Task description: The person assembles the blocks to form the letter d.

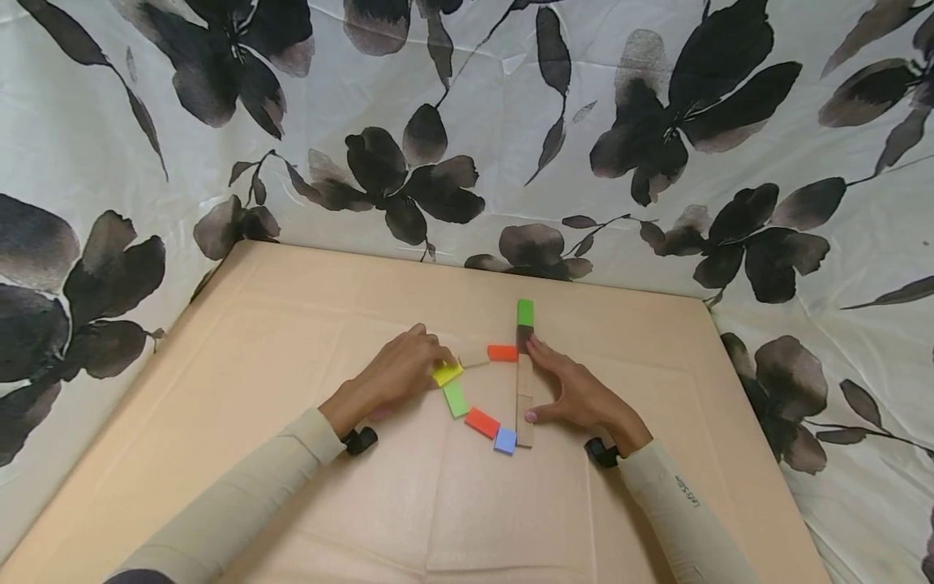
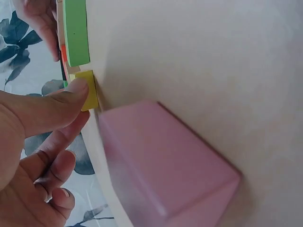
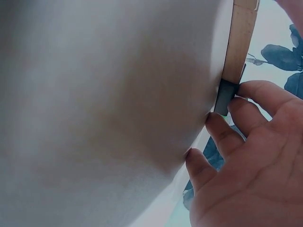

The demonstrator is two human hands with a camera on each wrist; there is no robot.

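My left hand (image 1: 404, 361) pinches a yellow block (image 1: 447, 373) between thumb and fingers, and the left wrist view shows the thumb on its face. Below the yellow block comes a light green block (image 1: 456, 399), then an orange-red block (image 1: 482, 422) and a blue block (image 1: 505, 440), in a curve. My right hand (image 1: 580, 389) lies along a straight column, its fingertips at a dark block (image 1: 524, 337) and its thumb by a plain wooden block (image 1: 524, 408). A bright green block (image 1: 525, 312) tops that column. Another orange-red block (image 1: 502, 353) meets its left side, beside a thin wooden piece (image 1: 474, 358).
A pink block (image 2: 170, 161) lies close by my left hand, mostly hidden under it in the head view. The blocks rest on a table with a beige cover (image 1: 350, 503). Behind it hangs a white cloth (image 1: 503, 105) with dark flowers.
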